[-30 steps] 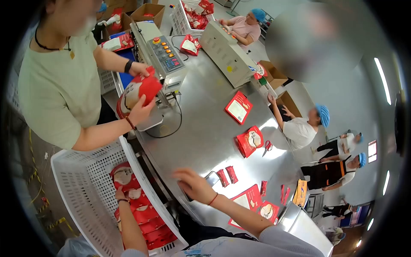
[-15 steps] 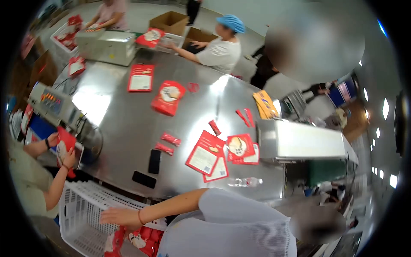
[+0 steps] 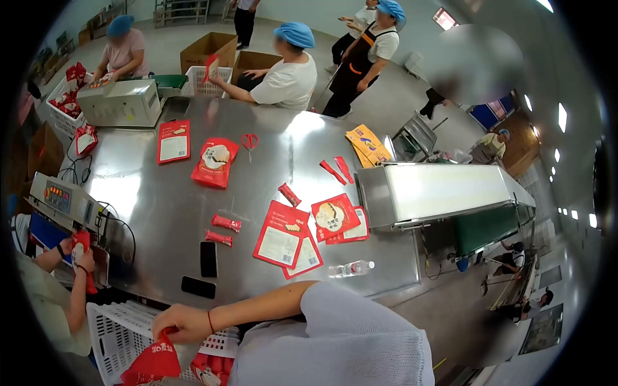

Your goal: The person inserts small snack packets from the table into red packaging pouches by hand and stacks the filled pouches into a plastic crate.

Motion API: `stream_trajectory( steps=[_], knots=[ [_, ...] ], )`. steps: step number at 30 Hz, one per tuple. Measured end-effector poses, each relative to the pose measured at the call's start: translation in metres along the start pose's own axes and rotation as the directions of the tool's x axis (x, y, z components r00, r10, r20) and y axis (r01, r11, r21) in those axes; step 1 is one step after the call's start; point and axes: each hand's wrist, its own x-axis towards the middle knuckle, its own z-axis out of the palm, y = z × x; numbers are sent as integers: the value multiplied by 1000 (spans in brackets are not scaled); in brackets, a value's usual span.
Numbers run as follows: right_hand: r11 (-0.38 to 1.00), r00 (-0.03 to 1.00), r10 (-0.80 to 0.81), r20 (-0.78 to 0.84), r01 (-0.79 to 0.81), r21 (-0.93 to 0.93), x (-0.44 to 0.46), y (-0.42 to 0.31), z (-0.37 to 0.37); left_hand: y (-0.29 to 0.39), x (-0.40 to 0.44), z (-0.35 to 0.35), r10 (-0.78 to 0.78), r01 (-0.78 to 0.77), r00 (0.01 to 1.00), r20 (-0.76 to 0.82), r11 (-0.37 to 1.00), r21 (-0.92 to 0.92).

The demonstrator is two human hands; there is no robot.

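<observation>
My right hand point(image 3: 182, 323), with a thin red string at the wrist, pinches the top of a red pouch point(image 3: 154, 361) over the white perforated basket point(image 3: 119, 331) at the lower left. More red packages point(image 3: 212, 368) lie in the basket, partly hidden below my forearm. My left hand does not show. Two black phones point(image 3: 208, 259) point(image 3: 198, 287) lie on the metal table point(image 3: 270, 174) near its front edge, beyond the basket.
On the table are flat red bags point(image 3: 280, 233), small red packets point(image 3: 226, 223), a full red pouch point(image 3: 214, 163), scissors point(image 3: 250, 145) and a clear bottle point(image 3: 352, 268). A co-worker point(image 3: 45, 289) handles a pouch at the left. A conveyor point(image 3: 444, 193) adjoins the right end.
The view has swung right. My right hand has gone from above the table down to the basket and taken hold of a red pouch. My left hand has left the view.
</observation>
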Motion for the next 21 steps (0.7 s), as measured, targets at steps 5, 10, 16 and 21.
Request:
stream_trajectory(
  steps=[5, 10, 16, 21],
  knots=[
    [1000, 995, 10, 95, -10, 5, 10, -5, -3, -41, 25, 14, 494, -433, 868, 60, 689, 581],
    [962, 951, 152, 270, -80, -261, 20, 14, -22, 13, 24, 41, 470, -392, 880, -65, 797, 460],
    [758, 955, 188, 228, 7, -652, 57, 55, -35, -120, 98, -36, -154, 157, 910, -384, 987, -23],
    [649, 973, 223, 55, -106, -753, 102, 63, -42, -356, 84, -95, -490, 478, 761, -424, 867, -143]
  ],
)
